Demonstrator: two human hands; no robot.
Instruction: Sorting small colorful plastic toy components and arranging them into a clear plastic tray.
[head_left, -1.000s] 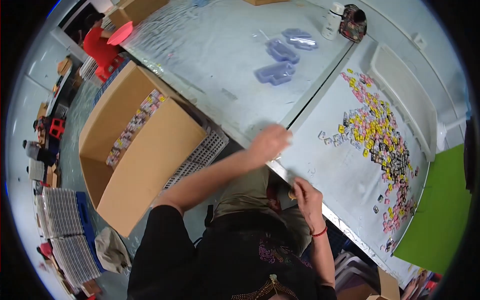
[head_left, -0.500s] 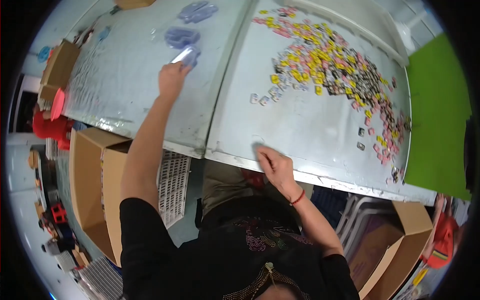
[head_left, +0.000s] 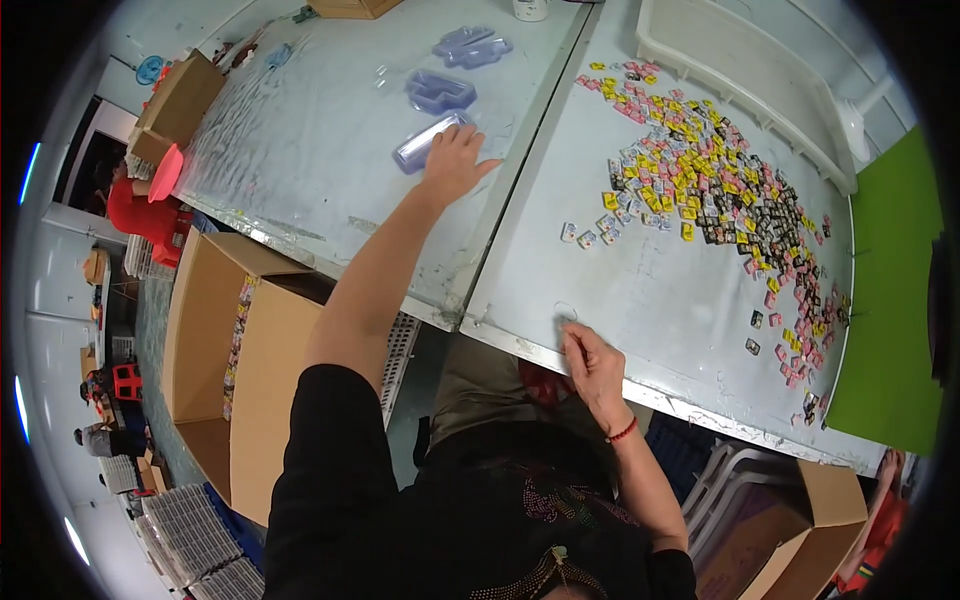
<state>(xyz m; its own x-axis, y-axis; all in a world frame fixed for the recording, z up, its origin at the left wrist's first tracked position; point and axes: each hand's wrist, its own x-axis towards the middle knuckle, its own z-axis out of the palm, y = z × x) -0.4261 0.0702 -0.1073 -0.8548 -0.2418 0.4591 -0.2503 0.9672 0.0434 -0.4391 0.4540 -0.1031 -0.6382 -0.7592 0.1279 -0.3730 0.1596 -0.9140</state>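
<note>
My left hand [head_left: 457, 168] reaches out over the left table, thumb and fingers apart. Its fingertips rest on the end of a clear plastic blister tray [head_left: 415, 152], which lies flat on the surface. Two more sets of such clear trays, a middle one [head_left: 440, 92] and a far one [head_left: 472, 47], lie beyond it. My right hand [head_left: 597, 375] is at the front edge of the right table with its fingers curled and pressed together; whether anything small is inside cannot be seen. Ahead of it spreads a pile of small square pieces [head_left: 690, 180] in yellow, pink, black and white.
A white plastic tub [head_left: 745, 75] stands behind the pile, and a green panel [head_left: 895, 300] borders the right side. Open cardboard boxes, a left one [head_left: 265, 400] and a right one [head_left: 830, 495], flank me below the tables. A person in red [head_left: 150, 225] is at far left.
My left hand has gone from gripping the tilted clear tray to spread fingers on it, with the tray now flat on the table. My right hand stays curled by the edge. The view has shifted.
</note>
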